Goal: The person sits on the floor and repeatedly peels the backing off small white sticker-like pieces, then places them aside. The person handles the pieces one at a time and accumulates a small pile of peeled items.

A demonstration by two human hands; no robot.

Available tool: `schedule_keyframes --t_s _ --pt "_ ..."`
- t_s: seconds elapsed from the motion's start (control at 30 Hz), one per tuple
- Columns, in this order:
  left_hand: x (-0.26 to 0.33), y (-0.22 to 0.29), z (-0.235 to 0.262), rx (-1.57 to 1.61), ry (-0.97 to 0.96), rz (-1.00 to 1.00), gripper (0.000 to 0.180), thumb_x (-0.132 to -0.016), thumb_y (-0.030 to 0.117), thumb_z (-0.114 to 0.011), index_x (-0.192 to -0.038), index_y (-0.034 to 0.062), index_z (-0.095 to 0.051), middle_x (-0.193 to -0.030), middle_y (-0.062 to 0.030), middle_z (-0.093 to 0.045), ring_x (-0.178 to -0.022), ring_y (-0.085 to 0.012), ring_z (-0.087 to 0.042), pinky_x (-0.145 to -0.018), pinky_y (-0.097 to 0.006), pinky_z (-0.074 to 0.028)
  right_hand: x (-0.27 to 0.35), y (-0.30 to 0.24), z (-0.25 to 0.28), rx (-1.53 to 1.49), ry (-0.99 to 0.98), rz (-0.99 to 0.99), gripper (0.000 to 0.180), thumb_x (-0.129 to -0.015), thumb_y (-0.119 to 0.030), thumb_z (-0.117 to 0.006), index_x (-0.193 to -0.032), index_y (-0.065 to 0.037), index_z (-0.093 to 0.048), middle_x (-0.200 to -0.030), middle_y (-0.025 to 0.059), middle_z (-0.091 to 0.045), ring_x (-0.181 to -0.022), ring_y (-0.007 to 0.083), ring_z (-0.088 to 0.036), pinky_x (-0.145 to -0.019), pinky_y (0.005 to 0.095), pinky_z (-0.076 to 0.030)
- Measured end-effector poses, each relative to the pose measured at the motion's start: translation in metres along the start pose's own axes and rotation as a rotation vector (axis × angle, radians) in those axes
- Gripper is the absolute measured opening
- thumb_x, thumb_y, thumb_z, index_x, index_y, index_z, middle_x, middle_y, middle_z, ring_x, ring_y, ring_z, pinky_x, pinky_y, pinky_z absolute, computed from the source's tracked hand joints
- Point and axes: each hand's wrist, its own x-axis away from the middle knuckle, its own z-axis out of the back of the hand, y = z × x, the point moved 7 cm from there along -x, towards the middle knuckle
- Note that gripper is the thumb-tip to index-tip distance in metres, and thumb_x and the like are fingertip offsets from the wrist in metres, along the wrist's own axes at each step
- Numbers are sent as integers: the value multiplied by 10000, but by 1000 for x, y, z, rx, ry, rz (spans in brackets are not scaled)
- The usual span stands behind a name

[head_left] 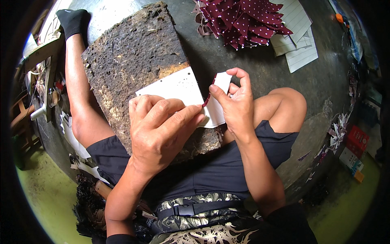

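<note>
A rough, dark block lies slanted across my lap, with a white sheet marked by small dark dots on it. Beside that sheet is a white piece with a narrow maroon edge. My right hand grips this piece from the right, thumb on its face and index finger curled over its top. My left hand is closed over the white sheet, its index fingertip at the lower end of the maroon edge. Its thumb is mostly hidden beneath the fingers.
Ahead on the dark floor sits a pile of maroon, white-dotted fabric pieces. Lined paper sheets lie to its right. Scraps and a red box are at far right. A wooden frame stands at far left.
</note>
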Motion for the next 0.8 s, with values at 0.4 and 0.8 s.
schedule_keyframes --t_s 0.4,0.8 --pt "-3 2 -2 -24 14 -41 300 -837 232 -999 -1109 190 -878 -1018 51 -729 -903 -197 -647 -848 -411 -441 -1 -14 11 544 49 163 229 -1067 -33 -801 -1271 -50 -700 -1166 137 -761 -1077 215 -748 -952 363 -591" --pt "-4 -3 0 -17 10 -62 320 -830 241 -995 -1127 201 -882 -1040 53 -725 -901 -199 -642 -848 -411 -461 20 -67 -34 582 -455 305 340 -1158 -359 -753 -1161 -21 -722 -1427 228 -701 -1408 382 -664 -1171 463 -521"
